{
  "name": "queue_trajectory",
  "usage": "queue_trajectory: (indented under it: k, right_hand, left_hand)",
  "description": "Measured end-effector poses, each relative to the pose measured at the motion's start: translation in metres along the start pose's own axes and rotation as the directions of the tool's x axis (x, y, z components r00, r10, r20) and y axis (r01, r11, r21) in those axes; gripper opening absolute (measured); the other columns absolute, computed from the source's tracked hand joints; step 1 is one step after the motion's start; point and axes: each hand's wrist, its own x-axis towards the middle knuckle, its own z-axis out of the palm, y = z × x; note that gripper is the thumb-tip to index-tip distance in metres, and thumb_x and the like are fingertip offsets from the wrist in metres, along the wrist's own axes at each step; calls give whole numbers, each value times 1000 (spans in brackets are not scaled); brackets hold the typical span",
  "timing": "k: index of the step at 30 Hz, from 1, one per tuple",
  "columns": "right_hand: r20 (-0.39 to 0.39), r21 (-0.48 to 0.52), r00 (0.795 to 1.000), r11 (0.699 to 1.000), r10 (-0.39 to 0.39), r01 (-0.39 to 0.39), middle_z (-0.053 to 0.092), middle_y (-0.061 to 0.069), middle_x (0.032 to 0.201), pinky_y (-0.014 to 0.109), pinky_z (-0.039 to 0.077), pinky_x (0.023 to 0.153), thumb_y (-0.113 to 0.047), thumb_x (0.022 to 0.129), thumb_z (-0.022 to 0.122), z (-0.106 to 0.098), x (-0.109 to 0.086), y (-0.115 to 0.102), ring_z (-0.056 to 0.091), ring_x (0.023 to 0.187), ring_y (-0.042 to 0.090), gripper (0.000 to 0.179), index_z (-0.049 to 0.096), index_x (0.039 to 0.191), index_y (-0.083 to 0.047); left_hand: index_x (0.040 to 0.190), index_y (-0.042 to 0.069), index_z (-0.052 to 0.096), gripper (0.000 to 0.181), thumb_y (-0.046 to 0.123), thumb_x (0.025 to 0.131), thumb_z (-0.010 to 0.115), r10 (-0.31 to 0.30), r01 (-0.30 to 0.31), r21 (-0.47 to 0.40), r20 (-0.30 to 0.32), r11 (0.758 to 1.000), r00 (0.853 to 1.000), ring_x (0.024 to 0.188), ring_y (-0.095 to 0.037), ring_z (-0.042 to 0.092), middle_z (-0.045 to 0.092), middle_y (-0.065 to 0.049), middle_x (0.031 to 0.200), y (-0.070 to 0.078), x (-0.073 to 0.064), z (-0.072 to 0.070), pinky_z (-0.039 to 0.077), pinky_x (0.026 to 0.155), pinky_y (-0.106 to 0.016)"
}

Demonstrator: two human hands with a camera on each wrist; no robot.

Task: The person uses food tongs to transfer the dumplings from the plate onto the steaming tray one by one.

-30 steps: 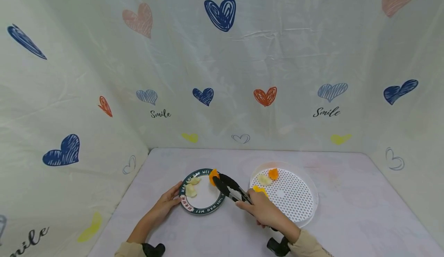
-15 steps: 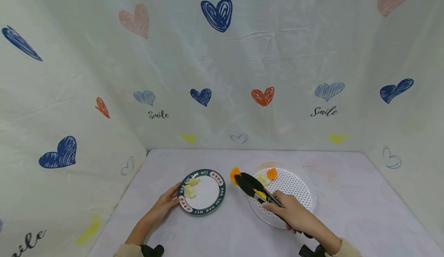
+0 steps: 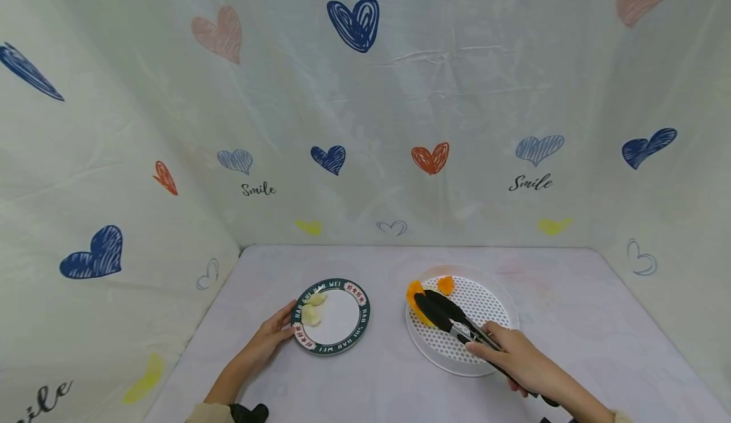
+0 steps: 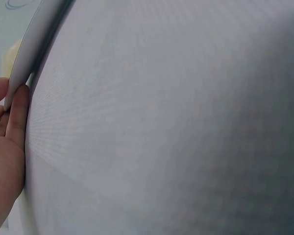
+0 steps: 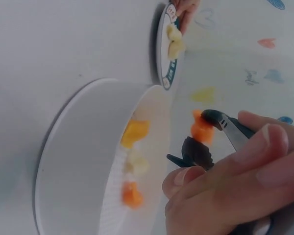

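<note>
My left hand (image 3: 268, 340) pinches the near-left rim of a white plate with a green lettered border (image 3: 366, 315). The left wrist view shows fingers (image 4: 18, 115) under the plate's edge and the thumb above. Two pale cream pieces (image 3: 311, 315) lie on the plate. My right hand (image 3: 520, 356) grips black-tipped tongs (image 3: 448, 312), whose tips hold an orange piece (image 5: 202, 129) above a round white basket with a perforated bottom (image 3: 451, 367). Inside the basket are a yellow piece (image 5: 135, 132), a cream piece (image 5: 138, 164) and another orange piece (image 3: 446, 285).
Plate and basket stand apart on a pale table (image 3: 388, 385), with table surface between them. A white curtain (image 3: 485, 93) printed with hearts and "Smile" rises behind the table and along its sides.
My right hand has carried the tongs and the orange piece rightward from over the plate to over the basket. My left hand keeps hold of the plate's rim.
</note>
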Motion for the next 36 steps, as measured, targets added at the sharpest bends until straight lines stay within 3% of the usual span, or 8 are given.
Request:
queue_trajectory:
  k: [8, 19, 29, 36]
  right_hand:
    - [2, -10, 1000, 1000, 24, -24, 46, 4, 56, 24, 41, 32, -41, 99, 60, -13, -5, 20, 42, 35, 8, 38, 52, 102, -4]
    - [-22, -62, 997, 996, 69, -70, 48, 6, 55, 23, 38, 32, -43, 98, 60, -28, -10, 39, 42, 35, 8, 39, 52, 100, -4]
    - [-4, -121, 998, 991, 58, -58, 45, 4, 56, 21, 37, 33, -39, 99, 60, -40, -8, 39, 41, 34, 7, 36, 47, 90, -7]
    - [25, -128, 997, 989, 79, -75, 47, 7, 62, 19, 34, 34, -39, 98, 62, -43, -3, 39, 41, 36, 9, 35, 50, 92, -6]
  left_hand:
    - [156, -2, 24, 62, -1, 99, 51, -12, 12, 10, -14, 1000, 1000, 149, -34, 16, 21, -20, 162, 2, -1, -1, 22, 116, -45]
    - [156, -1, 24, 62, -1, 100, 51, -18, 18, 12, -13, 1000, 1000, 150, -35, 15, 20, -20, 162, 3, -3, 1, 23, 115, -45]
    - [156, -1, 24, 63, 1, 99, 52, -17, 17, 31, -13, 999, 1000, 149, -35, 15, 20, -20, 162, 3, 1, -1, 20, 117, -49]
    - [155, -6, 21, 64, -2, 99, 51, 10, -10, -14, 20, 1000, 1000, 149, -36, 14, 22, -23, 160, 1, -1, -3, 17, 117, -46]
